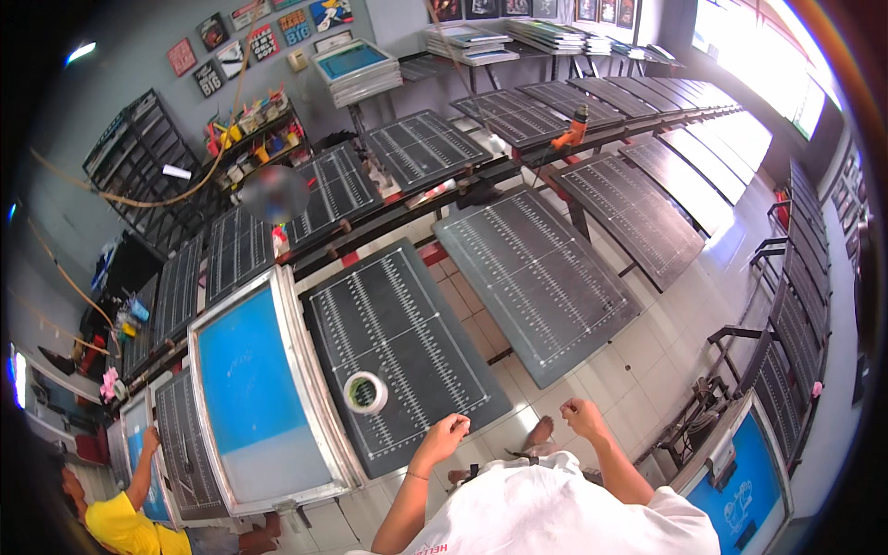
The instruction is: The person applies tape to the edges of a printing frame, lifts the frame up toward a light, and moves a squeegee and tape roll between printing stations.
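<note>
My left hand (447, 435) is held up in front of me near the close edge of a black board marked with white ruled lines (407, 314), its fingers curled together. To its right, my right hand (581, 418) is raised over the tiled floor with fingers closed too. If either holds anything, it is too small or hidden to make out. A white round tub (364, 393) with something green inside stands on the black board, left of my left hand. Beyond my right hand lies a greyer ruled board (536, 287).
A metal-framed screen with blue mesh (245, 361) lies to the left; another blue screen (740, 486) leans at lower right. A person in a yellow shirt (125, 523) grips a frame at far left. Ruled boards line racks behind, with an orange tool (573, 129) among them.
</note>
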Motion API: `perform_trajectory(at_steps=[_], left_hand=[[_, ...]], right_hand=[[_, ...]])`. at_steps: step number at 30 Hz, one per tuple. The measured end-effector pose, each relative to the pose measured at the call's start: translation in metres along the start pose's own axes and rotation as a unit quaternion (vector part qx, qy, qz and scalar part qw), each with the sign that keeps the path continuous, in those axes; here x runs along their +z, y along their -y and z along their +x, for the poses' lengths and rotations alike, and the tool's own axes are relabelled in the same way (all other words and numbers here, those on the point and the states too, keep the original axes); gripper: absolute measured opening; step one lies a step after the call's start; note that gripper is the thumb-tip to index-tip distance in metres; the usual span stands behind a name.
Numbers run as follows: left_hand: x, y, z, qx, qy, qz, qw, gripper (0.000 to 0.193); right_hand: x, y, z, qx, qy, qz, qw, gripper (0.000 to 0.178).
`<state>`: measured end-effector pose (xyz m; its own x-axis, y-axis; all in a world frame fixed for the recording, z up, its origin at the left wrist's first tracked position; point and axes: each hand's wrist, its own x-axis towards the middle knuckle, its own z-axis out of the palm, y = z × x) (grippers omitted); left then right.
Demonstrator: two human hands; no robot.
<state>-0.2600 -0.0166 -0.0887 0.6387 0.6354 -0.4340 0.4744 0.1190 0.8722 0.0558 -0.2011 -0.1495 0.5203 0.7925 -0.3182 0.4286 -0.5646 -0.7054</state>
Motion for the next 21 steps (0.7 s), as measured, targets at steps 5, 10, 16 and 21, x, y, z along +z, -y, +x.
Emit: perform_trajectory(at_steps=[5, 10, 16, 21], left_hand=[[0.035, -0.030, 0.054, -0.043, -0.002, 0.010, 0.999, 0.026], [0.084, -0.080, 0.144, 0.034, -0.042, 0.036, 0.998, 0.022], [0.112, -0.144, 0.282, 0.060, -0.101, -0.035, 0.992, 0.019], [0.170, -0.210, 0.372, 0.047, -0.053, -0.035, 0.997, 0.019]], right_hand=[[-0.045, -0.040, 0.036, 0.066, 0.001, 0.069, 0.995, 0.026], [-0.102, -0.104, 0.072, 0.131, -0.031, 0.128, 0.983, 0.030], [-0.164, -0.154, 0.086, 0.210, -0.087, 0.214, 0.950, 0.032], [-0.190, -0.185, 0.082, 0.272, -0.123, 0.275, 0.914, 0.032]])
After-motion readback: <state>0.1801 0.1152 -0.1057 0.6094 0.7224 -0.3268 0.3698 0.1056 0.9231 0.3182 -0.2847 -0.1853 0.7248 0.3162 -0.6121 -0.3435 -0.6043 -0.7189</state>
